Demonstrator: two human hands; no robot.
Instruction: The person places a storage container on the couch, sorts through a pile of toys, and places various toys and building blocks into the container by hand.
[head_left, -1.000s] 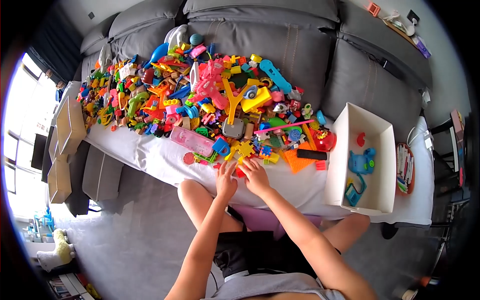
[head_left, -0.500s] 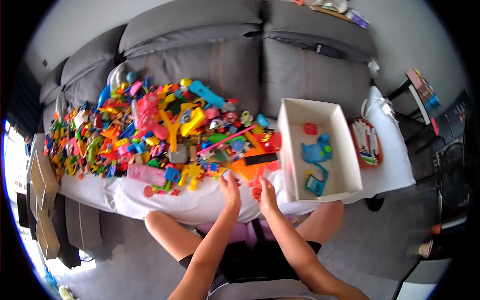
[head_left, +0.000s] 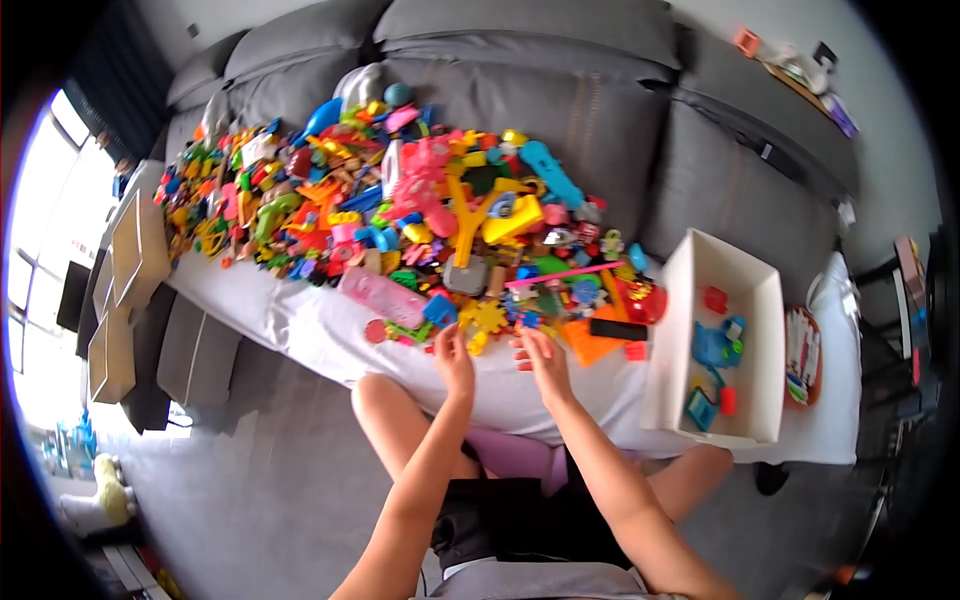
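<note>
My left hand (head_left: 455, 362) is held low over the front edge of the toy pile with its fingers apart, just below a small blue toy (head_left: 440, 310). Yellow gear-shaped toy (head_left: 487, 317) lies between the two hands. My right hand (head_left: 545, 362) hovers over the white cover, fingers spread and nothing visible in them, close to a blue puzzle-like piece (head_left: 528, 320). To the right, a white box (head_left: 665, 350) holds a blue toy (head_left: 712, 346), a teal toy (head_left: 701, 408) and red pieces, one of them a red block (head_left: 728, 401).
Heaped toys spread leftward along the grey sofa (head_left: 520, 100), including a clear pink container (head_left: 382, 297) and a yellow Y-shaped toy (head_left: 467, 220). An orange flat piece (head_left: 583, 342) lies under a black bar (head_left: 618, 329). A basket of markers (head_left: 803, 355) stands right of the box.
The red toy and the small pale piece have left my hands; a red block and a blue-white piece now show in the box. My view has swung left, and both hands are near the pile.
</note>
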